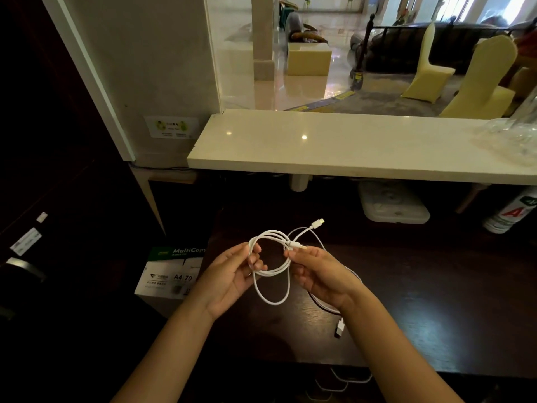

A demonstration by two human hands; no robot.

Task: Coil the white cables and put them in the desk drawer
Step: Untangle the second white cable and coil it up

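White cable (271, 270): held in the air above the dark wooden tabletop (436, 301), wound into several loose loops between both hands. One small plug (317, 223) stuck up past the loops, toward the far side; a second connector (299, 245) lay at the right fingertips. One larger loop hung down below the hands.

Left hand (232, 274): closed on the left side of the coil, fingers passed through the loops.

Right hand (322, 274): pinched shut on the right side of the coil, near the connector.

Second cable (322, 303): lay on the tabletop under and beside the right wrist, its white plug (339, 327) resting near the tabletop's front edge.

More white cable (343, 379): lay in the dark space below the front edge; what held it could not be told.

Surroundings: pale stone counter shelf (348, 146) overhung the far side of the tabletop. A paper ream box (171, 271) marked A4 stood left of the tabletop. A white flat device (392, 205) sat under the shelf, and a rolled printed sheet (511, 212) lay at far right.
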